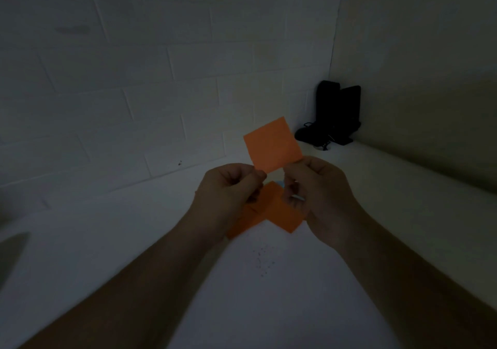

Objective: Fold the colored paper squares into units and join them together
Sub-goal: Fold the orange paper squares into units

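An orange paper square is pinched by the left hand and right hand above folded orange units; black objects are stood in the corner.

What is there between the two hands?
In the head view, orange paper spans the gap between the left hand and the right hand; both pinch it. More orange folded paper shows below.

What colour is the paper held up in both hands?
Orange: the paper square, pinched by the left hand and right hand, head view.
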The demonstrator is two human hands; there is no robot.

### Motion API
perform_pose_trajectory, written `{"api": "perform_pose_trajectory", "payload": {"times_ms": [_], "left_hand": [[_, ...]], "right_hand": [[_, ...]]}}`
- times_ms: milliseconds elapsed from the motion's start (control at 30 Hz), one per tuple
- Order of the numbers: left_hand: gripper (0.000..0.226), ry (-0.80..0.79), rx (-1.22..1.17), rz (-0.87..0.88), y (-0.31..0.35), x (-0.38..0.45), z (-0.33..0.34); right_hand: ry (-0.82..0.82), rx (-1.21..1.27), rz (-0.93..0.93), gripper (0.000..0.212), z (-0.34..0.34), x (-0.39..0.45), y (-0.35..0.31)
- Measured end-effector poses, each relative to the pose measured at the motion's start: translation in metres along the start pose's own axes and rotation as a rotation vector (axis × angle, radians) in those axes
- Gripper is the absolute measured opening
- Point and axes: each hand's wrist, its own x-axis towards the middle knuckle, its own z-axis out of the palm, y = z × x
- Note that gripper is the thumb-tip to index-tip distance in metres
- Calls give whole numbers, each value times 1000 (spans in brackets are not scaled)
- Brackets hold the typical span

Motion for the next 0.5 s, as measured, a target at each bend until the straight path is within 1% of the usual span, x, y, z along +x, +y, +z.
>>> {"api": "perform_pose_trajectory", "payload": {"times_ms": [67,133,233,367,500], "left_hand": [[17,-42,-58,-21,2,-2,2],[19,-77,-55,4,1,-3,4],[21,-82,-36,45,0,-4,4],[17,-35,-2,82,0,-4,5],[16,-23,10,116,0,-4,4]], "right_hand": [[-46,-73,-23,22,2,-2,5],[-76,-140,-51,13,4,-3,9],[-77,-171,-80,18,3,-1,11],[-93,-170,-101,23,2,-2,9],[-114,-143,-77,20,1,0,8]]}}
